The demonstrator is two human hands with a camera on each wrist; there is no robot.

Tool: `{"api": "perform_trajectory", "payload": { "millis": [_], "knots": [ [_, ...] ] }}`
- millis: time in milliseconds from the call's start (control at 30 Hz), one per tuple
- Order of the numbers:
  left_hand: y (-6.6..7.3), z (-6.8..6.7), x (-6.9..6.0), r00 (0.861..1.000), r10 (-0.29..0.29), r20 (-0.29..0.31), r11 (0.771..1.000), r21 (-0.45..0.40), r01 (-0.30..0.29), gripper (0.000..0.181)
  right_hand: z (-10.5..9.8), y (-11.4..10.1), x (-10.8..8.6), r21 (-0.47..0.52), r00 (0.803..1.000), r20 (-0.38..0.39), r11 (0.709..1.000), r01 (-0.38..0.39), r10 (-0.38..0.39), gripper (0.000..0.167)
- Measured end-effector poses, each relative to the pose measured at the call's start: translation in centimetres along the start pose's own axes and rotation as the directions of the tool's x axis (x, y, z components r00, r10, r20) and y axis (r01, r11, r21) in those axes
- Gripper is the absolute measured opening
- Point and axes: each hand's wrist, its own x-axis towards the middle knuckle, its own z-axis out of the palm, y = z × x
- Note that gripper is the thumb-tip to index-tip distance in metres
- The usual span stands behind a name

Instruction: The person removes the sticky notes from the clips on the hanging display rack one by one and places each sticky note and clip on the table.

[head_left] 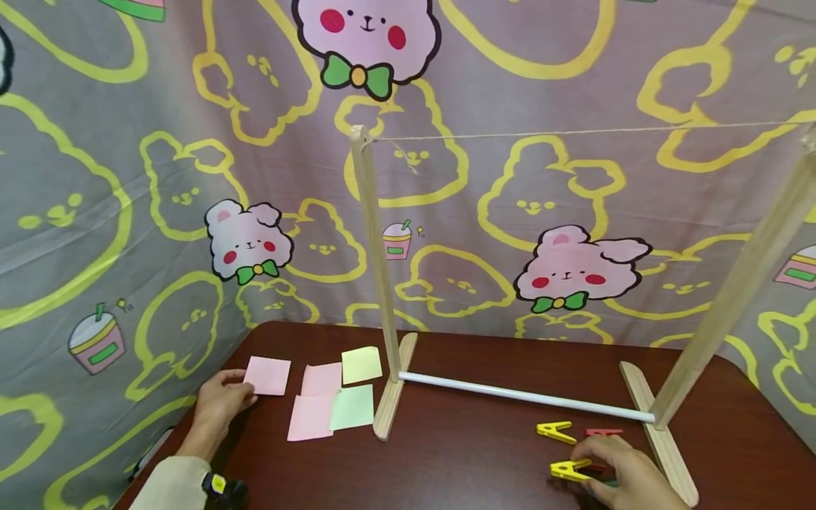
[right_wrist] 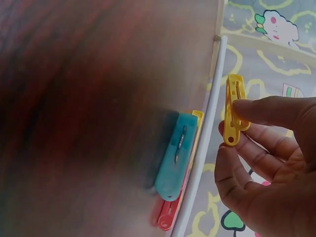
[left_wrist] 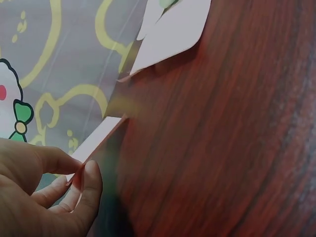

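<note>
At the table's left side my left hand pinches a pink paper note by its edge. The left wrist view shows the note nearly edge-on between thumb and fingers. My right hand holds a yellow clothespin between thumb and fingers, above the table by the rack's right foot. Close to that hand lie another yellow clothespin and a red clothespin. A teal clothespin shows clearly in the right wrist view; from the head it is mostly hidden by my hand.
More notes lie left of the rack: two pink, a yellow one and a green one. The wooden rack has two posts, a string across the top and a white rod low down. A patterned curtain hangs behind.
</note>
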Motion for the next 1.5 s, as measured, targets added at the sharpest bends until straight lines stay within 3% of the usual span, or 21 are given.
{"api": "perform_trajectory", "payload": {
  "millis": [267, 467, 600, 867, 1100, 1333, 1500],
  "knots": [
    [-0.2, 0.2, 0.2, 1.0, 0.01, 0.028, 1.0, 0.017, -0.01, 0.049, 1.0, 0.4, 0.0, 0.011, 0.981, -0.06, 0.983, 0.184, -0.183, 0.043],
    [-0.4, 0.6, 0.1, 0.999, 0.025, 0.046, 0.998, 0.052, -0.028, 0.046, 0.9, 0.2, 0.3, -0.014, 0.976, -0.034, 0.977, 0.214, -0.214, 0.044],
    [-0.4, 0.8, 0.0, 0.998, 0.04, 0.051, 0.997, 0.072, -0.043, 0.044, 0.9, -0.1, 0.5, 0.008, 0.981, -0.003, 0.981, 0.195, -0.195, 0.043],
    [-0.2, 1.2, -0.3, 0.998, 0.058, 0.031, 0.985, 0.159, -0.062, 0.037, 1.0, -0.1, 0.6, 0.02, 0.974, -0.012, 0.974, 0.227, -0.227, 0.043],
    [0.4, 1.2, -0.8, 0.997, 0.073, -0.001, 0.961, 0.269, -0.07, 0.038, 1.0, -0.1, 0.5, 0.014, 0.979, 0.004, 0.979, 0.205, -0.205, 0.041],
    [0.4, 1.1, -1.0, 0.995, 0.097, -0.002, 0.946, 0.31, -0.092, 0.039, 0.7, -0.2, 0.4, 0.049, 0.993, 0.103, 0.997, 0.06, -0.064, 0.034],
    [0.5, 1.0, -1.3, 0.993, 0.114, 0.015, 0.925, 0.363, -0.112, 0.04, 0.6, -0.1, 0.3, 0.052, 0.993, 0.11, 0.998, 0.034, -0.039, 0.032]
  ]
}}
